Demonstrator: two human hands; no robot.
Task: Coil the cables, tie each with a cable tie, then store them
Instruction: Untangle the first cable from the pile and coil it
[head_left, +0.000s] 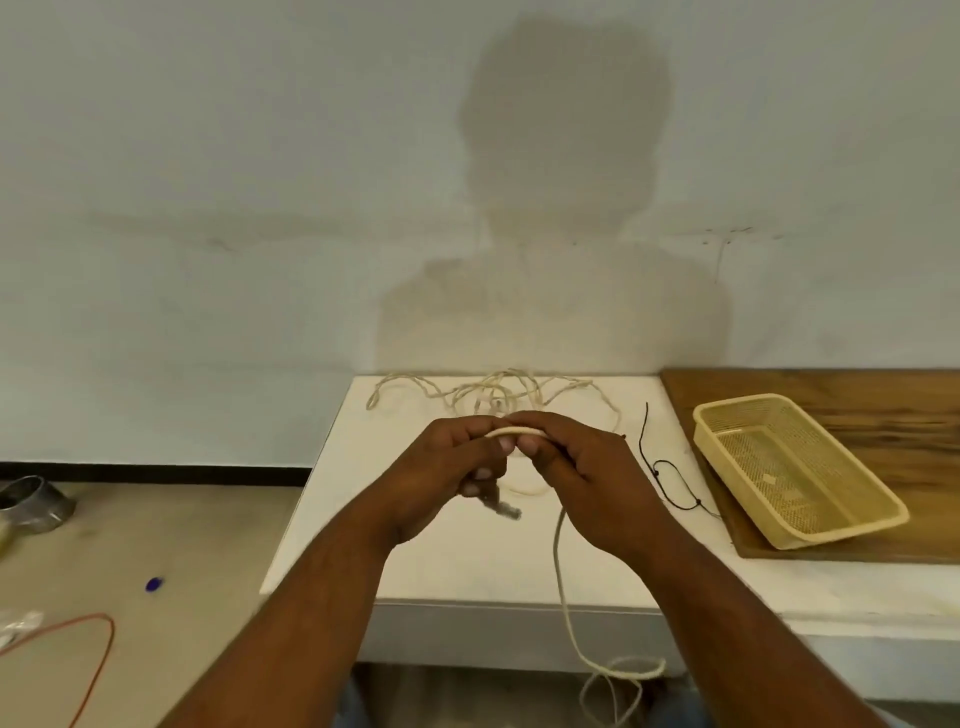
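My left hand (447, 467) and my right hand (576, 473) meet above the white table (452, 566), and both pinch a short bend of a cream cable (561, 582). A blurred connector end hangs below my left hand. From my right hand the cable drops past the table's front edge and loops near the floor. A second cream cable (488, 392) lies tangled along the table's far edge. Black cable ties (670, 478) lie on the table to the right of my hands. A yellow mesh basket (800, 540) stands on a wooden board at the right.
The wooden board (857, 395) covers the table's right part. On the floor at the left are a metal object (31, 504), an orange wire (93, 670) and a small blue piece (154, 584). A plain wall rises behind the table.
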